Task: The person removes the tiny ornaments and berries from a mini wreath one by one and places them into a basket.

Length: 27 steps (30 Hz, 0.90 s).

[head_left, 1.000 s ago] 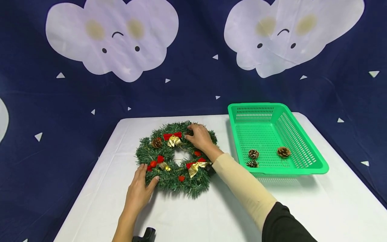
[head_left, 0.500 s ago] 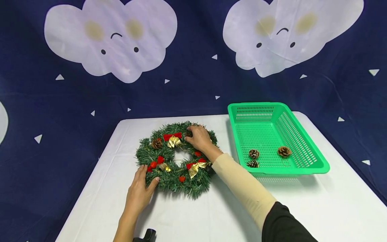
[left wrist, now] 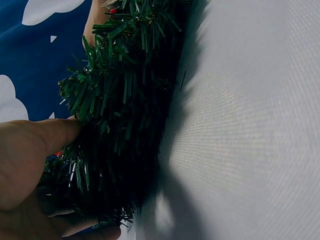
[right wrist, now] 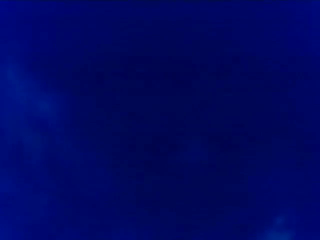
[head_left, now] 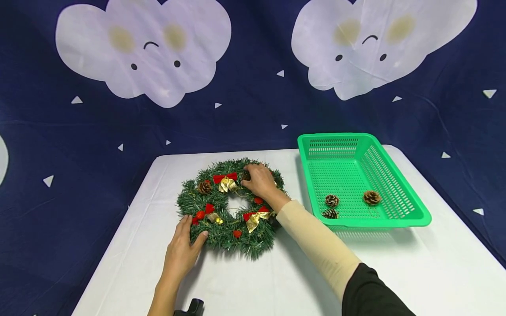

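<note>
Our left hand (head_left: 183, 250) on wreath (head_left: 225, 239) edge, fingers spread | our right hand (head_left: 261, 181) pinches pinecone (head_left: 245, 175), far side | green basket (head_left: 379, 223) right of wreath

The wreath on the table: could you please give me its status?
Left hand gripping wreath at near left. Right hand holding pine cone at far side. Wreath flat on table. Green basket at right, seemingly clear.
</note>
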Each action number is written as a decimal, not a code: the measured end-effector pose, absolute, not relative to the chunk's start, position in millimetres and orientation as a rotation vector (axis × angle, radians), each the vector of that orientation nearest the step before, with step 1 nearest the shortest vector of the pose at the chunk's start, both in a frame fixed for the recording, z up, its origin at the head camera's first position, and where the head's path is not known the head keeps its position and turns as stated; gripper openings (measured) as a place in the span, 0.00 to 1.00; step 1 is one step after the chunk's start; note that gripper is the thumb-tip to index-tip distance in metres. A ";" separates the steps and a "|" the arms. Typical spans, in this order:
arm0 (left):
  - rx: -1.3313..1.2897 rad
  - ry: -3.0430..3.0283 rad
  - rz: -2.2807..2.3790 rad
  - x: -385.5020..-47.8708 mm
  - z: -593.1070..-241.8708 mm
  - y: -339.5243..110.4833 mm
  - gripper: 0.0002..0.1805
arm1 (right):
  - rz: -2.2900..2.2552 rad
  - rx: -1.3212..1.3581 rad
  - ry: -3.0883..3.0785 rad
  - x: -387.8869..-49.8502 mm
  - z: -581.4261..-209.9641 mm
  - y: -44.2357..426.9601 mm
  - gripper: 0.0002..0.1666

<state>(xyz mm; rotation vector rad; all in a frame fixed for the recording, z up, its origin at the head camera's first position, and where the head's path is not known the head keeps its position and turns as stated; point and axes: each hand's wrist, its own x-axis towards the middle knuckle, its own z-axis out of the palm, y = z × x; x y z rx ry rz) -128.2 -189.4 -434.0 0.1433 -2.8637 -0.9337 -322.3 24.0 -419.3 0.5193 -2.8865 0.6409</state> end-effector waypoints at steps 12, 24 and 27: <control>0.134 -2.846 -0.929 -127.4 -433.6 -188.3 0.40 | 0.619 0.545 -2.854 -320.9 -421.0 25.3 0.26; 0.143 -2.885 -0.957 -128.4 -432.9 -189.3 0.41 | 0.747 0.539 -2.785 -317.6 -419.0 28.8 0.23; 0.146 -2.883 -0.961 -128.0 -433.2 -190.1 0.41 | 0.788 0.534 -2.775 -315.8 -416.5 28.6 0.22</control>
